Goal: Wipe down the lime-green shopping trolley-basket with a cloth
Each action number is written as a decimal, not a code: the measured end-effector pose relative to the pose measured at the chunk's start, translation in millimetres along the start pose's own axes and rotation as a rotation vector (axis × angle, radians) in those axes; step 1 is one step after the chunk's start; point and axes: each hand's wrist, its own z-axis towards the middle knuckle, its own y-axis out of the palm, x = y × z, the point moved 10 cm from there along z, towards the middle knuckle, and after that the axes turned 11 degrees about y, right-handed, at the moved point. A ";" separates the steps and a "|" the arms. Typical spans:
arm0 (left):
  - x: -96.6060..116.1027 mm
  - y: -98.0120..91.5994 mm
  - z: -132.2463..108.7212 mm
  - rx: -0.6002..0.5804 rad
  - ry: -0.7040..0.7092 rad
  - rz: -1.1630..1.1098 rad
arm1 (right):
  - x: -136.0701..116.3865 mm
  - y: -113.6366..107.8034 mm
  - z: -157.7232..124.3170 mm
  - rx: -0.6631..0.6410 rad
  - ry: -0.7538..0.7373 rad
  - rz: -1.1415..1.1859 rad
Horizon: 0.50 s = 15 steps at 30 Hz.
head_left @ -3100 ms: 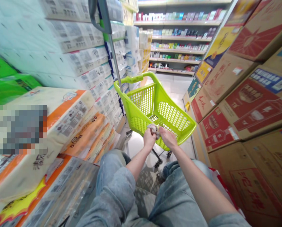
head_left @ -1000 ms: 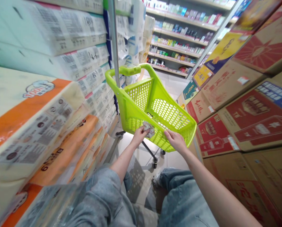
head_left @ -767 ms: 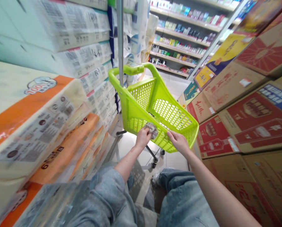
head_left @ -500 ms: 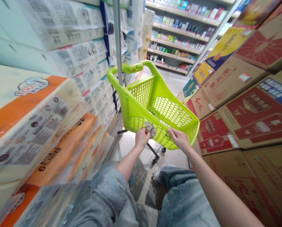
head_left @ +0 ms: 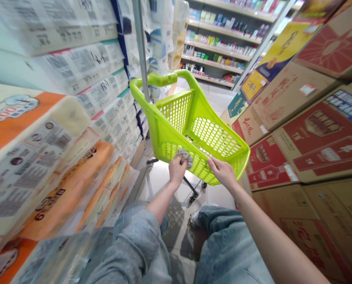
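Note:
A lime-green shopping cart (head_left: 168, 132) with a perforated plastic basket stands before me, its side turned towards me. My left hand (head_left: 177, 167) is closed around a crumpled grey-white cloth (head_left: 185, 157), which lies against the cart's near side wall. To its right, my right hand (head_left: 221, 170) grips the near wall of the basket, thumb on the outer side and fingers partly hidden. Inside the basket I see only its bare lattice floor and walls. The cart's handle (head_left: 161, 80) is at the far left end, beside a metal pole (head_left: 140, 47).
Packs of tissue paper (head_left: 60, 173) are stacked along the left. Cardboard cartons (head_left: 317, 138) form a wall on the right, close to the cart. Shelves of small goods (head_left: 217, 47) stand at the back. Tiled floor (head_left: 152, 185) shows under the cart's black wheels (head_left: 193, 196).
My left hand with the cloth has shifted slightly left and up along the cart's wall. The right hand keeps its grip. The view has moved a little.

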 end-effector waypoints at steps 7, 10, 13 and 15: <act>10.2 30.1 -13.1 -0.164 0.050 -0.043 | -1.1 -2.4 4.9 0.020 -0.040 0.014; -24.1 4.8 -2.0 0.058 -0.178 -0.096 | -1.3 -2.7 4.3 0.028 -0.043 0.024; -34.8 -4.9 8.8 0.132 -0.187 -0.161 | -0.7 -2.2 3.4 0.029 -0.039 0.016; -31.4 -4.6 11.6 0.128 -0.142 -0.174 | -0.4 -1.5 2.9 0.024 -0.034 0.011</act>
